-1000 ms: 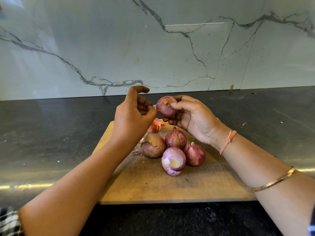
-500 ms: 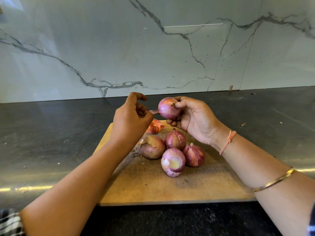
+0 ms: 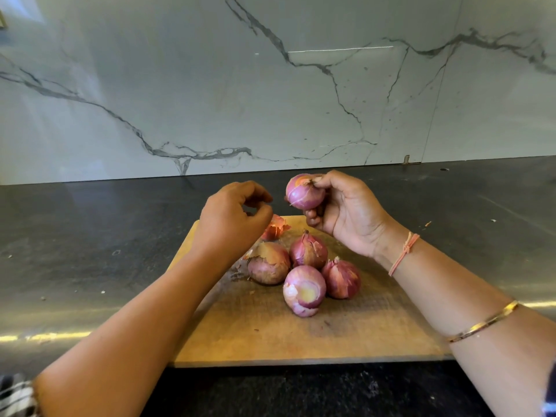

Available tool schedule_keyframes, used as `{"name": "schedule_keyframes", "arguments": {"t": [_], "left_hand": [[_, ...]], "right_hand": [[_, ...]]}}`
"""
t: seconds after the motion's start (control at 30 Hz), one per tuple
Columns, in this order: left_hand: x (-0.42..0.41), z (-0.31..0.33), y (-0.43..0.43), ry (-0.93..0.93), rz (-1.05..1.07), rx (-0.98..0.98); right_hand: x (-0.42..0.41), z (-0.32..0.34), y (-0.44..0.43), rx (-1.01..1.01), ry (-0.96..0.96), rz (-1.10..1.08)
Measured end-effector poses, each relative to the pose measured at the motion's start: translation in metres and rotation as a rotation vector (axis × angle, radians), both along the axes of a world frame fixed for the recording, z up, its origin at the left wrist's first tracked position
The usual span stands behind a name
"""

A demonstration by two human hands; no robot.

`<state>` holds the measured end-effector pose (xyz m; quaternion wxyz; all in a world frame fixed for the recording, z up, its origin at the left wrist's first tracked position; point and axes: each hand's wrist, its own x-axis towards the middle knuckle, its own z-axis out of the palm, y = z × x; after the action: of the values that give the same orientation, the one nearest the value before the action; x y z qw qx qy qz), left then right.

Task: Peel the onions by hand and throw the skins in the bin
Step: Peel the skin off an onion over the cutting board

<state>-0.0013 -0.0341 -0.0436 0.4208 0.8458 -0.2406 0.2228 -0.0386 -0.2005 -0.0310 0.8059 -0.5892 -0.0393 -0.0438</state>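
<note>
The dark table (image 3: 90, 236) carries a wooden board (image 3: 301, 341), and the peeling happens above its far edge. That is sensible, since whatever falls lands on wood rather than on the table. The right hand (image 3: 349, 215) grips one onion (image 3: 304, 191) in the air, thumb at its top end and fingers curled under it. The left hand (image 3: 231, 218) hangs just beside the onion without touching it, thumb and forefinger curled toward each other; whether they pinch a sliver of skin I cannot tell. Four more onions (image 3: 308, 251) sit bunched mid-board, the nearest one partly bared. Loose skins (image 3: 275, 227) lie behind them, below the left hand. The held onion looks mostly smooth, with dry patches near the top, so I judge the job now is finding the next loose edge. It is best to catch that edge at the tip with a nail, pull down the length, and turn the onion in the right hand between pulls. Gather the skins in one heap; no bin is in view.
</note>
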Motion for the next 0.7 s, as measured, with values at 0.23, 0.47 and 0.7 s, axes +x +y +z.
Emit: {"name": "schedule_keyframes", "arguments": {"t": [0.23,0.47,0.7], "left_hand": [[-0.01,0.003,-0.002,0.047,-0.143,-0.165],[-0.014,0.004,-0.004,0.09,-0.215,-0.212],[-0.014,0.004,-0.004,0.088,-0.197,-0.231]], "right_hand": [[-0.001,-0.002,0.0,-0.081,0.022,0.044],[-0.002,-0.003,0.003,-0.174,-0.058,0.085],[-0.003,-0.007,0.004,-0.199,-0.133,0.116]]}}
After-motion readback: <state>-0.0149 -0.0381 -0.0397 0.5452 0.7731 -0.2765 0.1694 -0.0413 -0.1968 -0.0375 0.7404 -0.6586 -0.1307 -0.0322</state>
